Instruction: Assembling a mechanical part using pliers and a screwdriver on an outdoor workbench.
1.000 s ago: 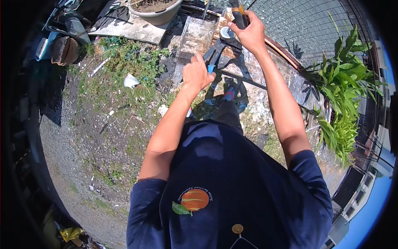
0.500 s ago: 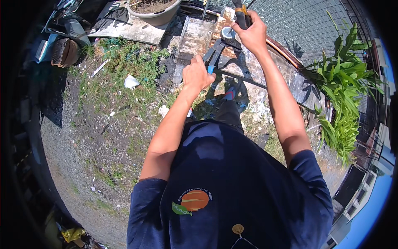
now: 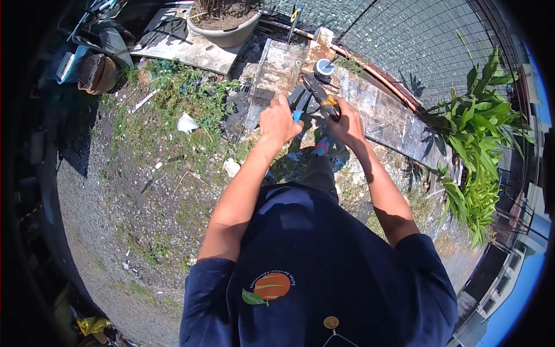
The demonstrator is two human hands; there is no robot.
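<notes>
My left hand [image 3: 277,122] is closed around pliers with blue handles [image 3: 298,114], their dark jaws angled up and to the right. In my right hand [image 3: 348,126] are dark pliers with orange-marked handles [image 3: 327,103]. Their head crosses close to the blue-handled pliers, just below a round ribbed part [image 3: 325,67] with a pale top. A thin dark rod sticks out of that part. Whether either jaw grips it I cannot tell, because the tools overlap there. Behind it lies a weathered, paint-stained board [image 3: 381,103].
A large planter with soil [image 3: 228,36] stands at the far left on a slab. Wire mesh fencing [image 3: 428,43] runs along the far side, and leafy green plants [image 3: 477,133] grow at right. A white scrap [image 3: 187,123] lies on the weedy gravel. A screwdriver-like tool [image 3: 294,20] stands upright behind the board.
My right hand has come down toward me, bringing its pliers from beyond the ribbed part to its near side. My left hand has shifted slightly down and keeps its pliers.
</notes>
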